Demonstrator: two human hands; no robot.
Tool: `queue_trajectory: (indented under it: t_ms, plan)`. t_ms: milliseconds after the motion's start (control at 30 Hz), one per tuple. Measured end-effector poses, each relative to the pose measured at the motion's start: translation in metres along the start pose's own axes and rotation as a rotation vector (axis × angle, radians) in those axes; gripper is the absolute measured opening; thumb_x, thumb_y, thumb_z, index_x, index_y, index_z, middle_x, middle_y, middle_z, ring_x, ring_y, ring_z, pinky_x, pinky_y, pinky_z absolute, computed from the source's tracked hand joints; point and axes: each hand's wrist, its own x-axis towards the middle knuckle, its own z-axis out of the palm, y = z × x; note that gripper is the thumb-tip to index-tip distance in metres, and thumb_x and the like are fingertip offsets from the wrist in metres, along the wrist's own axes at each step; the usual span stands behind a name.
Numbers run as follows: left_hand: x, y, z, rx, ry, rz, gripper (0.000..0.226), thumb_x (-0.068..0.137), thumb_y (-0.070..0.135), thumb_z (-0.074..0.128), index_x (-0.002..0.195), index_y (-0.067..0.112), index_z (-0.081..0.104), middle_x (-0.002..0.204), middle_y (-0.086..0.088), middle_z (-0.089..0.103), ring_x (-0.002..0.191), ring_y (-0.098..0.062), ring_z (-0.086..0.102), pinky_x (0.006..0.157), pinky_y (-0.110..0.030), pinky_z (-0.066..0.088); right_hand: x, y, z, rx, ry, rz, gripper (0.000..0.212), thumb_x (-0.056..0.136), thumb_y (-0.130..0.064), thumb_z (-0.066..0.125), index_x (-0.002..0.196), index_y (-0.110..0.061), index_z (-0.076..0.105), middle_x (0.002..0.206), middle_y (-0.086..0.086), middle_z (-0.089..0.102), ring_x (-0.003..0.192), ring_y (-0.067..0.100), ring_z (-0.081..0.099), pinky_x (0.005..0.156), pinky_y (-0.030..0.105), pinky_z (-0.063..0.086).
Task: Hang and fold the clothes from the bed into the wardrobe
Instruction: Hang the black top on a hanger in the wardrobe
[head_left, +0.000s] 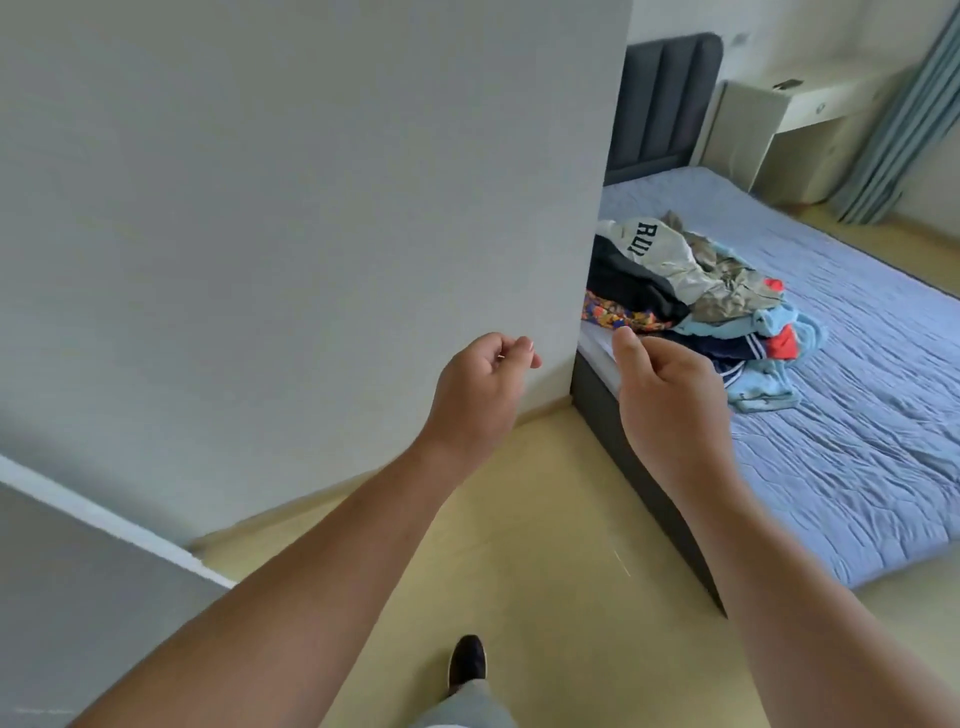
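Note:
A heap of clothes (691, 291) lies on the near left part of the bed (857, 426), which has a lilac quilted cover. The heap includes a white top with dark letters, a black garment, a patterned one and light blue pieces. My left hand (478, 384) is raised in front of a plain grey-white panel (311, 234), fingers loosely curled, holding nothing. My right hand (660, 384) is raised beside it, over the bed's near corner, fingers loosely curled and empty. Both hands are short of the heap. The panel hides the heap's left edge.
The tall panel fills the left half of the view. A dark padded headboard (665, 104) stands at the bed's far end, with a pale desk (779, 130) and blue curtain (898, 114) beyond. Yellowish floor (519, 519) runs beside the dark bed frame. My shoe (467, 660) shows below.

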Motion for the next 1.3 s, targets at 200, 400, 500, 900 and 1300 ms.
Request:
queue_trajectory:
  t_ms: [200, 400, 500, 900, 1300]
  plan:
    - [0.100, 0.008, 0.062, 0.190, -0.381, 0.270, 0.037, 0.105, 0.039, 0.049, 0.091, 0.008, 0.063, 0.054, 0.011, 0.041, 0.048, -0.006, 0.035, 0.049, -0.021, 0.032, 0.109, 0.055, -0.034, -0.292, -0.026, -0.023, 0.054, 0.102, -0.051, 0.040, 0.063, -0.013, 0.043, 0.051, -0.007, 0.048, 0.047, 0.011, 0.042, 0.048, 0.030, 0.026]
    - [0.239, 0.008, 0.096, 0.305, -0.602, 0.471, 0.034, 0.105, 0.041, 0.050, 0.088, 0.014, 0.061, 0.053, 0.008, 0.043, 0.047, -0.008, 0.038, 0.048, -0.024, 0.032, 0.216, 0.085, -0.068, -0.565, -0.083, 0.047, 0.050, 0.103, -0.049, 0.038, 0.065, -0.018, 0.046, 0.061, -0.015, 0.057, 0.056, 0.006, 0.050, 0.050, 0.029, 0.033]
    - [0.302, 0.014, 0.122, 0.283, -0.620, 0.518, 0.031, 0.104, 0.040, 0.049, 0.086, 0.018, 0.060, 0.052, 0.008, 0.043, 0.047, -0.010, 0.038, 0.047, -0.023, 0.031, 0.262, 0.094, -0.073, -0.583, -0.076, 0.079, 0.053, 0.102, -0.050, 0.037, 0.065, -0.013, 0.045, 0.064, -0.014, 0.056, 0.054, 0.008, 0.047, 0.050, 0.030, 0.034]
    - [0.461, -0.008, 0.290, 0.152, -0.664, 0.340, 0.032, 0.105, 0.044, 0.047, 0.086, 0.022, 0.063, 0.057, -0.007, 0.051, 0.050, -0.017, 0.045, 0.051, -0.037, 0.041, 0.414, 0.206, -0.075, -0.252, 0.041, 0.325, 0.054, 0.103, -0.049, 0.041, 0.066, -0.011, 0.050, 0.056, 0.002, 0.054, 0.048, 0.012, 0.045, 0.055, 0.036, 0.042]
    - [0.603, -0.033, 0.445, 0.342, -0.569, 0.054, 0.033, 0.105, 0.042, 0.046, 0.079, 0.027, 0.061, 0.060, -0.003, 0.056, 0.055, -0.011, 0.049, 0.059, -0.039, 0.044, 0.584, 0.335, -0.099, 0.127, 0.144, 0.516, 0.057, 0.101, -0.052, 0.042, 0.068, -0.007, 0.042, 0.060, 0.006, 0.044, 0.057, 0.020, 0.042, 0.059, 0.039, 0.035]
